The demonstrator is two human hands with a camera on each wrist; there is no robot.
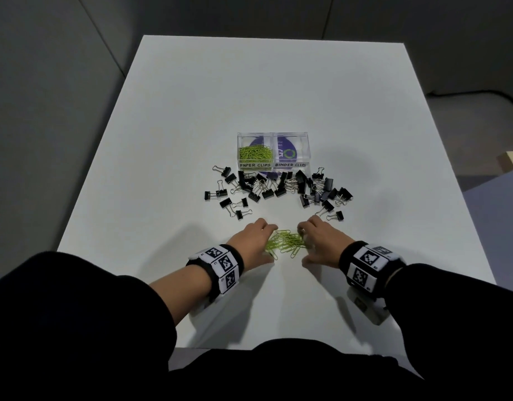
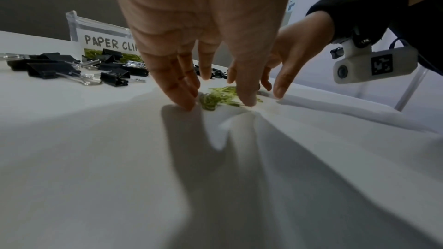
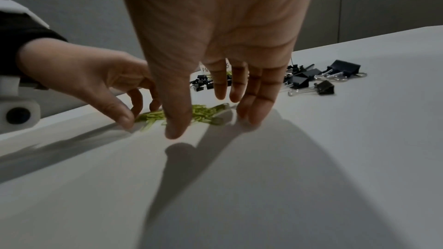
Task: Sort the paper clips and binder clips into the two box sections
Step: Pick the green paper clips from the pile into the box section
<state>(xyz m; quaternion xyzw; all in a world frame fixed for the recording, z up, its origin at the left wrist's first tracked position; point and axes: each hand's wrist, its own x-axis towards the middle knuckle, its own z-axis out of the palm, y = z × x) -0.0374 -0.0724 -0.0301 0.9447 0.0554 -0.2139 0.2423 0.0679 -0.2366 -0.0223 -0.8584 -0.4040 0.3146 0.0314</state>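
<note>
box (image 1: 273, 135) labels | left: "PAPER CLIPS"; right: "BINDER CLIPS"

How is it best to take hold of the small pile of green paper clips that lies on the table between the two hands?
Probably scoop it from both sides. The green paper clips lie flat and loose on the table, so a pinch from above would catch few. The left hand and right hand already flank the pile; slide the fingertips low underneath its edges, press inward, then lift.

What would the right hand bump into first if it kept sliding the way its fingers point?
Most likely the green paper clips just beyond the right hand's fingertips, then the left hand; depth is hard to judge.
</note>
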